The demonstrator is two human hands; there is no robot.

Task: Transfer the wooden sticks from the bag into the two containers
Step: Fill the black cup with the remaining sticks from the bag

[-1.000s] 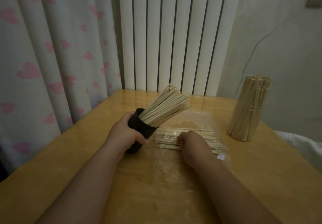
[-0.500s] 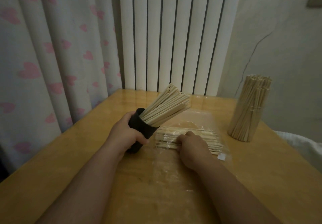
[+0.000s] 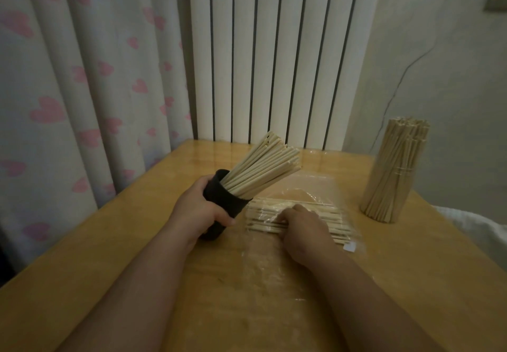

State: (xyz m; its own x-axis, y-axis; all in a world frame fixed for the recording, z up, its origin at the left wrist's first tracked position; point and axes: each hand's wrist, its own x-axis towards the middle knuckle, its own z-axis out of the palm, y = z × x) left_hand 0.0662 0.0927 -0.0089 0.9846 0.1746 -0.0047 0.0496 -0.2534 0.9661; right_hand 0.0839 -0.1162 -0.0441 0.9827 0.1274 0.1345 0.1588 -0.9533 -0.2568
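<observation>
Left hand [image 3: 200, 209] wraps the black container [image 3: 222, 209], tilted with its mouth toward 2 o'clock. The held sticks [image 3: 263, 168] fan out past the rim. Right hand [image 3: 304, 231] lies knuckles-up on the loose sticks [image 3: 274, 214] in the clear bag [image 3: 315, 187]; cannot tell whether its fingers pinch any. Full clear container [image 3: 392, 176] stands at 2 o'clock, well apart.

Risks:
- Steeper tilt would spill the held sticks.
- Slick film could snag a bundle and scatter it across the table [image 3: 109, 255].

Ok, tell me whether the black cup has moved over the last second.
No. The black cup, tilted in the left hand, keeps its spot against the radiator and the upright stick bundle.
</observation>
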